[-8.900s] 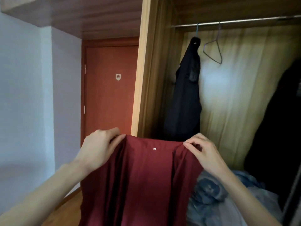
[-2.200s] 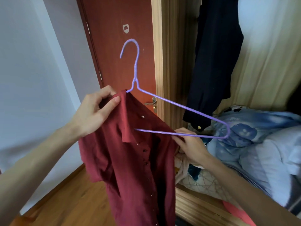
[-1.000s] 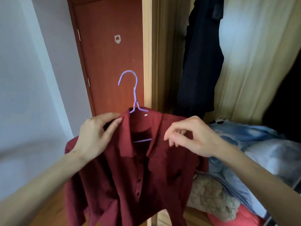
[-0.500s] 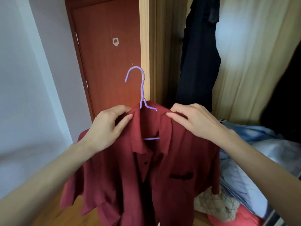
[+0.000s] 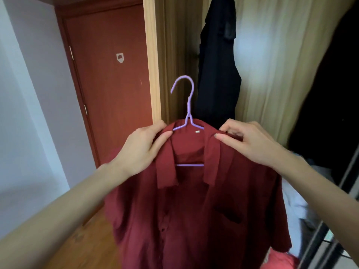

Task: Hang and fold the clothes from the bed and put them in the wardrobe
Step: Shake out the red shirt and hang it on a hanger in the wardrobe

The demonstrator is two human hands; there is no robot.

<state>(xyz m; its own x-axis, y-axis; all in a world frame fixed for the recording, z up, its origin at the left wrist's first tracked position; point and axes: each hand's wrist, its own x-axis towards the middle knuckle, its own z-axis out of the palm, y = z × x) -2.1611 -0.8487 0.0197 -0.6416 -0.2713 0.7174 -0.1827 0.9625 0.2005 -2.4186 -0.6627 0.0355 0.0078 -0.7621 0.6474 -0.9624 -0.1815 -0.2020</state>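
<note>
Head view, wooden wardrobe (image 5: 272, 55), red-brown door (image 5: 116, 84), wood floor (image 5: 87, 239)

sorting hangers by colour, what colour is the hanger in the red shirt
Light purple hanger, clearest in the head view.

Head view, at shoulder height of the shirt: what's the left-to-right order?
White wall → red-brown door → left hand → purple hanger → right hand → dark garment at the right edge.
</note>
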